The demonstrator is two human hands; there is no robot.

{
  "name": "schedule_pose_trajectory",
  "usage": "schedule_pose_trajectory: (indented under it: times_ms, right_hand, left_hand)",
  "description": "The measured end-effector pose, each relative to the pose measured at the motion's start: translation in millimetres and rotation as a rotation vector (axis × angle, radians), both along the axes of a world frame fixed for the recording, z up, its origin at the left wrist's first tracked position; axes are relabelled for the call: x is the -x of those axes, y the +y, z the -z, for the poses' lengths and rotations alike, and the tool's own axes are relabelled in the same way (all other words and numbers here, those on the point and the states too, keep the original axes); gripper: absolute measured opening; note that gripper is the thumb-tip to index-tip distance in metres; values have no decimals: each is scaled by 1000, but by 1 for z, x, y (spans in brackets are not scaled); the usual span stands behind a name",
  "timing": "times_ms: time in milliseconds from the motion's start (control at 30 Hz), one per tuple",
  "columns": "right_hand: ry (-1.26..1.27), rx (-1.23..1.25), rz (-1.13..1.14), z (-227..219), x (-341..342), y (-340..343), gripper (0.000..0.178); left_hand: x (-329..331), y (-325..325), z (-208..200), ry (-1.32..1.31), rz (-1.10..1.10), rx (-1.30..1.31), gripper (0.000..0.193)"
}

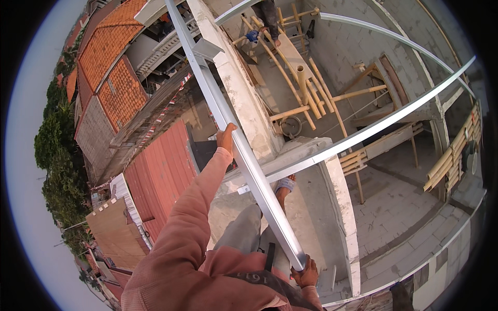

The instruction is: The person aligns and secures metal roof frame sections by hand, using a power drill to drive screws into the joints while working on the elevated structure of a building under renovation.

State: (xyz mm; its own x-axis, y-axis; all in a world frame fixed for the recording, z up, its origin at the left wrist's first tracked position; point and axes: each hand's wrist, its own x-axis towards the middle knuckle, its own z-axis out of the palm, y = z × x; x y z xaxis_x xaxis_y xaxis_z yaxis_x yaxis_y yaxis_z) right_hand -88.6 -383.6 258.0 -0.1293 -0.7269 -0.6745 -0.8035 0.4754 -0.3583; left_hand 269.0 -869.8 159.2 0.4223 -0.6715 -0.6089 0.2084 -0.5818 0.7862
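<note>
A long silver metal channel runs on a slant from the far left down to my body. My left hand is closed around its left edge about halfway along. Near my waist, my right hand grips the near end, its fingers partly hidden. A second metal channel crosses just beyond it, passing over the top of the wall and reaching to the far right. A short bracket-like metal piece stands beside the long channel farther out. My sandalled foot shows below the channels, on a concrete surface.
A rough concrete wall top runs alongside the channel. Below at right, bamboo scaffolding stands inside block walls; another person's leg is on its plank. Red metal roofing and orange tiled roofs lie lower on the left.
</note>
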Motion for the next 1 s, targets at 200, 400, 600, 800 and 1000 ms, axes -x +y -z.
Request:
schedule_pose_trajectory:
  times_ms: [200,400,600,800,1000]
  right_hand:
    - [1,-14,-4,4,7,9,87]
    - [-15,-49,-12,8,22,28,90]
    - [-7,-79,-32,9,32,39,97]
    - [14,-102,-42,3,36,38,98]
    - [22,-36,-63,4,33,40,99]
  left_hand:
    - [8,5,-4,21,34,-11,52]
    - [33,17,-15,36,41,-70,45]
    - [35,33,14,5,-14,-9,39]
    - [26,38,28,71,34,6,36]
    - [28,38,14,69,22,-17,43]
